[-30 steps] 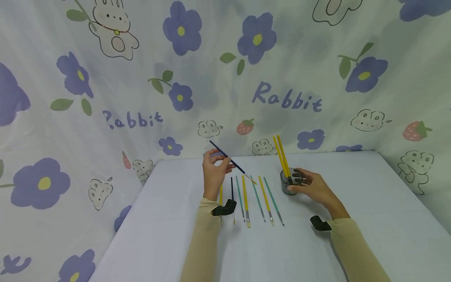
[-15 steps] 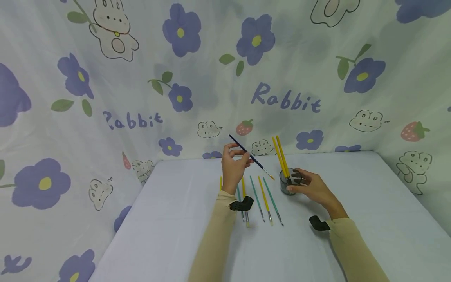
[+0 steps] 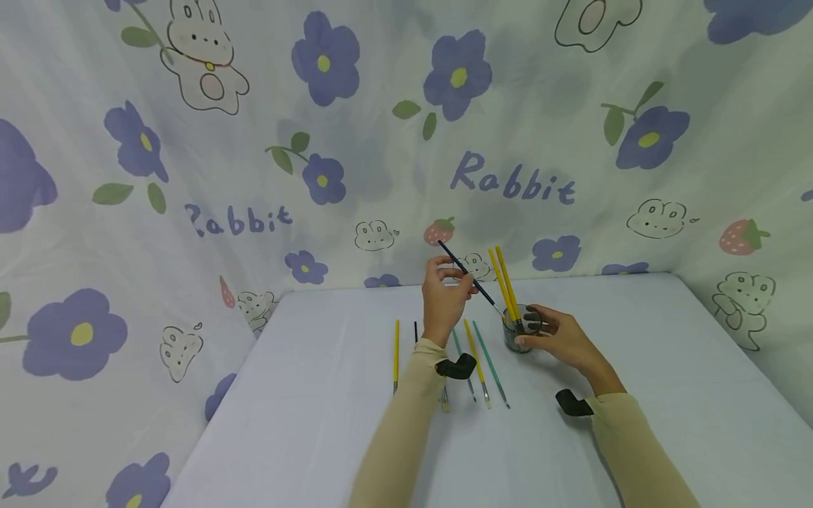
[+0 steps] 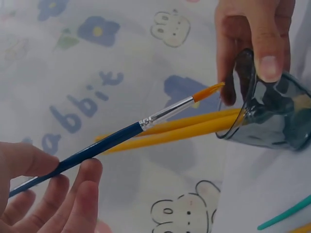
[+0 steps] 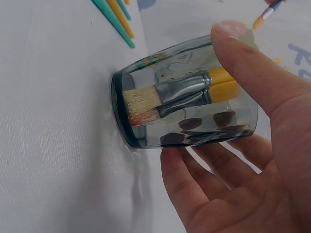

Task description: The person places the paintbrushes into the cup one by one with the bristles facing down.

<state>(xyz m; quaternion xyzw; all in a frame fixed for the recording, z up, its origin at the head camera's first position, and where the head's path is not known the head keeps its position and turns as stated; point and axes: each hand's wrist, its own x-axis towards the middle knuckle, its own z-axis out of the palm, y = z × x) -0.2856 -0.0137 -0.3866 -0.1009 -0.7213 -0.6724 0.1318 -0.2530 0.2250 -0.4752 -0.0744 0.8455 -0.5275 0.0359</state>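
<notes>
Between thumb and fingers, my left hand [image 3: 443, 300] pinches a dark blue paintbrush [image 4: 102, 144], tilted with its orange bristles down toward the glass. The bristle tip is by the rim of a grey-tinted glass cup [image 5: 160, 141]; in the left wrist view it looks just outside the mouth. My right hand [image 3: 562, 342] grips that cup around its side, thumb on the near side and fingers on the other. Inside the cup stand two yellow paintbrushes [image 3: 506, 286], bristles down on the bottom, as the right wrist view shows through the glass.
On the white table [image 3: 286, 423] lies a row of paintbrushes, including a yellow brush [image 3: 396, 353] at its left and a green brush [image 3: 490, 363] at its right. My left forearm covers part of the row. A printed curtain [image 3: 381, 141] hangs behind the table.
My left hand has moved right with the blue paintbrush, bringing its bristles from above the row to the cup's rim. The right hand stays on the cup.
</notes>
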